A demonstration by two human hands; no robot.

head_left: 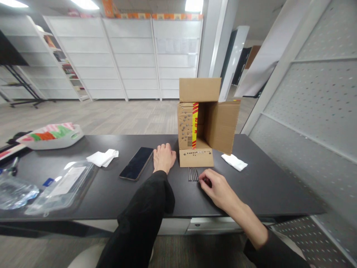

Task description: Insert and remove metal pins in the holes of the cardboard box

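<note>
A cardboard box (185, 126) stands at the table's far edge, with its flaps open towards me and small holes and dots on its side. On the tabletop in front of its lower flap (196, 160) lies a short row of thin, dark metal nails (193, 174). My right hand (216, 186) is at the right end of this row, thumb and forefinger pinched on the rightmost nail. Left of the box, my left hand (164, 158) rests palm down on the table, holding nothing. Beside it lies a black smartphone (136, 163).
A folded white tissue (234, 162) lies right of the box, another tissue (103, 158) left of the phone. Further left are a clear plastic case (65, 186), a plastic bottle (16, 191) and a white tray (61, 140). A perforated panel (320, 100) borders the table's right side.
</note>
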